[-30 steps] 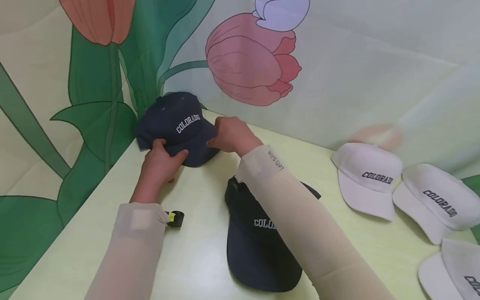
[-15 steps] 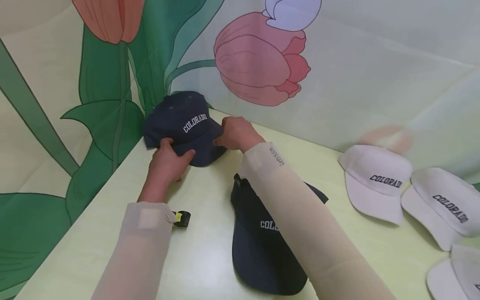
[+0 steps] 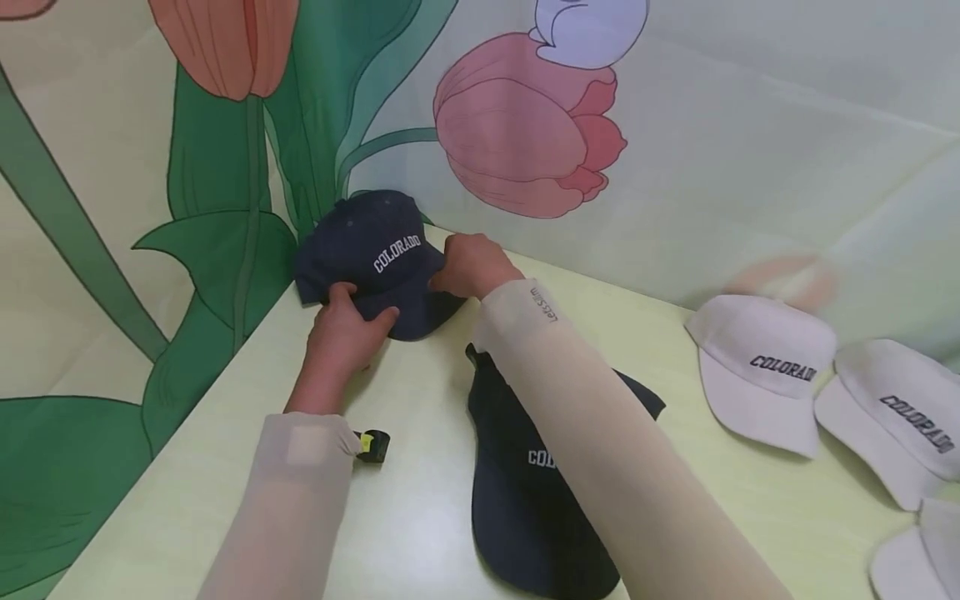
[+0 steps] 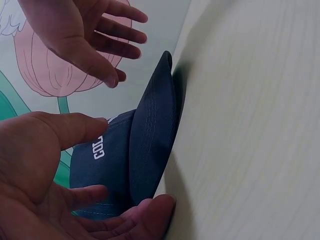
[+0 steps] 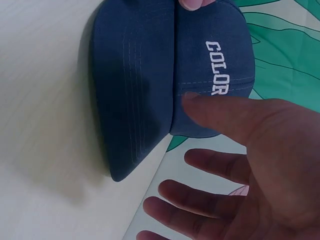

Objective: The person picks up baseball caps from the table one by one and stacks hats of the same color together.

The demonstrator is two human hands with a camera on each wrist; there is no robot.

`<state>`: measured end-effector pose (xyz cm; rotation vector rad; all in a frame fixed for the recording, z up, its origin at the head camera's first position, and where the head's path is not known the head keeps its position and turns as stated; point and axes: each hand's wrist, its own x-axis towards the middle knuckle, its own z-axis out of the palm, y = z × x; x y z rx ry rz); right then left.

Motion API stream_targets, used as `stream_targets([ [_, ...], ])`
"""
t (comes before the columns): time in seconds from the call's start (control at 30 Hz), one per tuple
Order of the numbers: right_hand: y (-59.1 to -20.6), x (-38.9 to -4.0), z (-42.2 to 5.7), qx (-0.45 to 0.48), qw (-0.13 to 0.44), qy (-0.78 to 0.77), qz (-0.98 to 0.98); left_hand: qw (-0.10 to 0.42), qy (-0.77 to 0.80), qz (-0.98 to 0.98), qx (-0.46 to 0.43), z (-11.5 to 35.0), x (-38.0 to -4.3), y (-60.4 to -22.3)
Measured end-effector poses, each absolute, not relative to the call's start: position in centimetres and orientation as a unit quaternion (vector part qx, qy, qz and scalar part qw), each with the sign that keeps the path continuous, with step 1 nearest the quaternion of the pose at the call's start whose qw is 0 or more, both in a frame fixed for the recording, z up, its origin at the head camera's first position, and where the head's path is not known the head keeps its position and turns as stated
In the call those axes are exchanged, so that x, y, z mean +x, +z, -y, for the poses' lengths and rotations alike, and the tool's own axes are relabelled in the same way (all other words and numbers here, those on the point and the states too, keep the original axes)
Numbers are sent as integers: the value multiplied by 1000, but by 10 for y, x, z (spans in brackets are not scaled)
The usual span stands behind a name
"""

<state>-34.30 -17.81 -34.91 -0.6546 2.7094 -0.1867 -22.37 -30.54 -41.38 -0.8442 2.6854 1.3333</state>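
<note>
A navy baseball cap (image 3: 375, 242) lettered COLORADO sits in the far left corner of the table, brim toward me. At its left front is my left hand (image 3: 341, 333), fingers loosely spread at the brim and side; whether they touch is unclear. In the left wrist view its thumb (image 4: 82, 131) stands away from the fingers. My right hand (image 3: 476, 267) is beside the brim's right end. Its fingers are spread and relaxed in the right wrist view, the thumb (image 5: 215, 110) in front of the crown. Nearer lies a black COLORADO cap (image 3: 517, 500), partly hidden by my right sleeve.
Several white COLORADO caps (image 3: 765, 350) lie along the right side of the pale table (image 3: 420, 500). A fabric backdrop (image 3: 735, 167) printed with tulips rises behind the table and on the left. A small black item with a yellow patch (image 3: 372, 446) is at my left cuff.
The head view has shifted, so the scene sits slightly further right in it. Both hands stay beside the navy cap, which keeps its place in the corner.
</note>
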Motion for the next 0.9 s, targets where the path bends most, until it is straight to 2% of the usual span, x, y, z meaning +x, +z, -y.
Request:
stream_targets([
  [0.33,-355,-348,188,-222,177,-53,-957,-1,426,-860,-280,303,-224,-416],
  [0.7,-357,-351,194,-208,203,-68,-954,-43,425,-860,-281,301,-226,-417],
  [0.9,-360,-354,199,-203,223,-66,-951,-39,428,-857,-285,301,-228,-418],
])
